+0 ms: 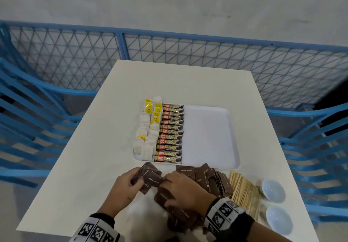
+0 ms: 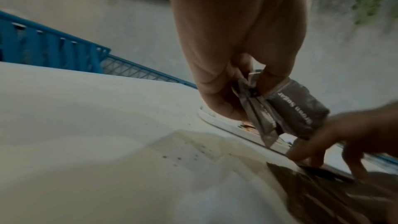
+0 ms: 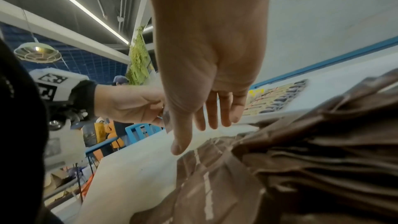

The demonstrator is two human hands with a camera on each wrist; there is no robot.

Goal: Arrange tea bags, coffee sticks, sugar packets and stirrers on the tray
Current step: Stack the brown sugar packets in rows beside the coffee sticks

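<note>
Gathering sugar packets beside the tray.
Head: left hand (image 1: 125, 186) grips packets (image 1: 150, 177); tray (image 1: 209, 134) half bare. Left wrist: fingers (image 2: 217, 91) pinch packets. Right wrist: right hand (image 3: 206, 74) fingers straight over pile (image 3: 301, 159). We should square edges first.

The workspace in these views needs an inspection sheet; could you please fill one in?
Surface: white table, faint stains near its front edge.
Job's things: white tray holds tea bags and coffee sticks on its left side, right side bare; brown sugar packets and wooden stirrers lie on the table.
Clutter: two small bowls.
Hands: left hand holds several sugar packets; right hand reaches over the pile, fingers straight.
Cables: nothing seen.
Surroundings: blue mesh fencing, grey floor.
</note>
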